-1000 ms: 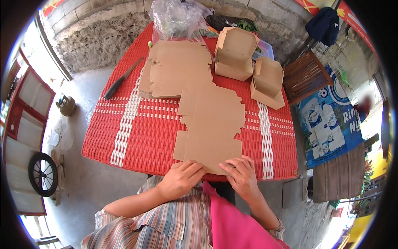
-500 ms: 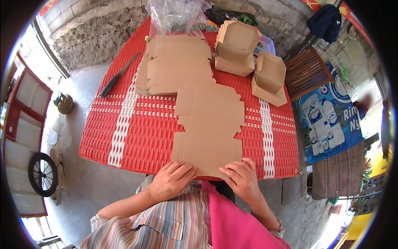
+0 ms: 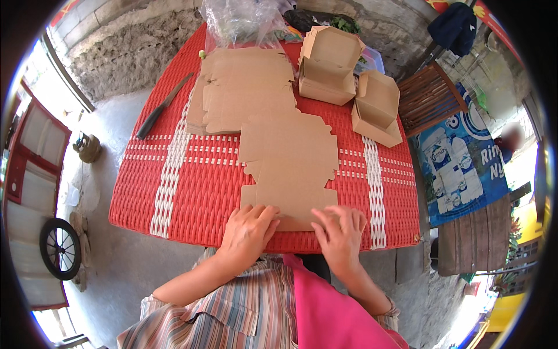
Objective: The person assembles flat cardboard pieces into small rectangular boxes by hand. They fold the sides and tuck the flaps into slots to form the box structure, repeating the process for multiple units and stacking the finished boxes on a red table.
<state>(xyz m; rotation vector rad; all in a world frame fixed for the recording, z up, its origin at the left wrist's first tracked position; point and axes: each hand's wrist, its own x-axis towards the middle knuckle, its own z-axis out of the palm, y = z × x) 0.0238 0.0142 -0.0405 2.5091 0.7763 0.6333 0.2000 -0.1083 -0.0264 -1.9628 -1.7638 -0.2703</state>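
A flat brown cardboard box blank (image 3: 290, 157) lies on the red woven tabletop in front of me, its near flap partly folded up. My left hand (image 3: 249, 235) bends its fingers over the left end of that flap. At the right end, my right hand (image 3: 340, 235) has its fingers curled on the flap, slightly blurred. The palms hide the flap's corners. Beyond the blank, partly beneath its far left side, a stack of flat box blanks (image 3: 247, 90) rests on the table.
Two open folded boxes, a larger box (image 3: 328, 67) and a smaller box (image 3: 376, 107), stand at the far right. A knife (image 3: 164, 106) lies at the left. Clear plastic bags (image 3: 241, 23) sit at the back. A wooden chair (image 3: 433, 96) stands right of the table (image 3: 192, 203).
The blank's near flap has bent upward, and both hands have moved a little away from me over its near edge. The view has shifted slightly.
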